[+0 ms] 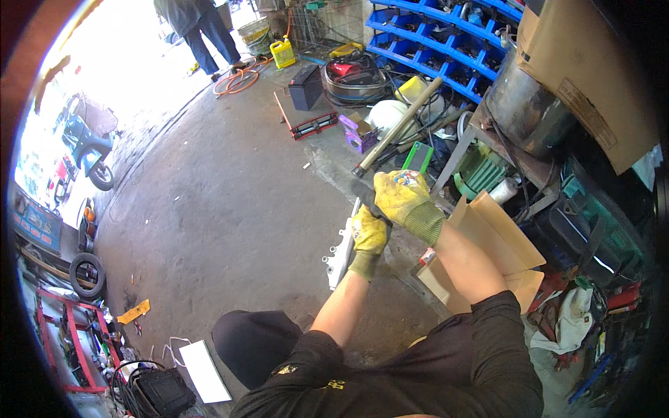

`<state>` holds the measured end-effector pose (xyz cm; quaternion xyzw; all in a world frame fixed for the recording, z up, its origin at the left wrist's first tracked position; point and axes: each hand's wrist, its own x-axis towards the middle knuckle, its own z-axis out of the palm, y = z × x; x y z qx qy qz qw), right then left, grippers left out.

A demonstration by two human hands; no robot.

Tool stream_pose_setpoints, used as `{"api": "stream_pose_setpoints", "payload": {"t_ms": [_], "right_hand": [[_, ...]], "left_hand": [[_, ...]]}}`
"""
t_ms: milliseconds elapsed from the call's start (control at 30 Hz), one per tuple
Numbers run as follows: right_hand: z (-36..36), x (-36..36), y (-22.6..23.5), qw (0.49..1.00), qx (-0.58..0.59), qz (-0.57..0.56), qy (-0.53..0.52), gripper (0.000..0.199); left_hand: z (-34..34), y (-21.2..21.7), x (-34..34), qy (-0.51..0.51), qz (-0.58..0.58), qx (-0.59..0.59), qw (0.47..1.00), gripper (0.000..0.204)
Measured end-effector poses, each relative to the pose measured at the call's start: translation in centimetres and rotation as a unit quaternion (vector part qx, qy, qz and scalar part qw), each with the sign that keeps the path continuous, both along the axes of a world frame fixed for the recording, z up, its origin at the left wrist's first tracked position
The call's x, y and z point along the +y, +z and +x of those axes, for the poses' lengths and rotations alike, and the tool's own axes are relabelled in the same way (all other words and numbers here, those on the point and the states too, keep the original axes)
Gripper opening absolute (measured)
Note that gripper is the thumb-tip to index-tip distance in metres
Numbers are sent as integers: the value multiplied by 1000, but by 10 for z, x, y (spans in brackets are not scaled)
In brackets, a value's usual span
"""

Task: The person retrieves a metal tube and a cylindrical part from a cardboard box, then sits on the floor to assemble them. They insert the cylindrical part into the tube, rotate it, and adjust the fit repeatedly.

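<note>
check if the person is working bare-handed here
No, both the left hand and the right hand wear yellow work gloves while gripping a white metal part and a dark tool.

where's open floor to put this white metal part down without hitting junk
Bare concrete floor lies left of the white metal part, bordered by the red frame above and the tyre at far left. Crowded: right of the hands, around the cardboard box and blue bin shelves.
</note>
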<state>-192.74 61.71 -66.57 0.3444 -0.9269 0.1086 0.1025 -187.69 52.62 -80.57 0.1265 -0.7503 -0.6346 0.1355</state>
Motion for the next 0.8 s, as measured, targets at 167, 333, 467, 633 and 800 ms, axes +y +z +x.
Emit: {"api": "stream_pose_setpoints", "payload": {"t_ms": [167, 333, 467, 633, 800], "right_hand": [[7, 23, -10, 973, 53, 43, 219, 21], [4, 45, 1, 991, 16, 9, 134, 20], [9, 8, 3, 999, 8, 51, -7, 18], [19, 38, 9, 975, 59, 65, 206, 17], [11, 30, 3, 997, -26, 71, -5, 18]], "left_hand": [[-6, 17, -60, -433, 17, 77, 898, 37], [-5, -3, -16, -292, 150, 79, 941, 19], [-20, -69, -8, -27, -75, 64, 995, 14], [-10, 4, -50, -472, -45, 37, 880, 60], [7, 4, -16, -197, 67, 25, 978, 18]]}}
